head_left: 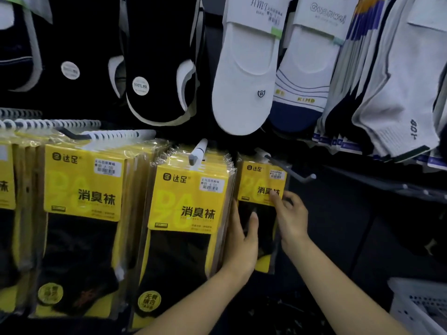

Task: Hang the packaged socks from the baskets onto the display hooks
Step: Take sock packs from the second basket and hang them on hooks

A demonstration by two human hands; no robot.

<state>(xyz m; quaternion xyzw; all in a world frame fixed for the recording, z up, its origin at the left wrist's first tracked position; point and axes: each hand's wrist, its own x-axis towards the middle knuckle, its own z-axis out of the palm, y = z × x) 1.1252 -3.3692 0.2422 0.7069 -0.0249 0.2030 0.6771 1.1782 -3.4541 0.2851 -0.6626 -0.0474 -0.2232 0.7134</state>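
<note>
Nearest, at 5 o'clock in the view: corner of a white lattice basket. Reaching up from 6 o'clock: two bare forearms.

Left hand at the 9 o'clock side of a sock packet. Thumb laid on the dark front, fingers straight and together along the left edge, so holding that edge between them. Back of the hand against the middle stack.

Right hand at the packet's 3 o'clock. Thumb over the yellow card, fingers curled behind, pinching the right edge.

Sock packet upright, just right of centre, with yellow card above and dark socks below. Clear top flap up at the inner end of a display hook, whose white tip juts toward 4 o'clock. Whether the flap's hole sits on the rod: cannot tell.

Toward 9 o'clock, more full stacks of the same yellow packets on their own hooks.

Farthest, across 12 o'clock, a row of hanging socks: black pairs toward 11, white pairs toward 1, grey ankle socks toward 2.
</note>
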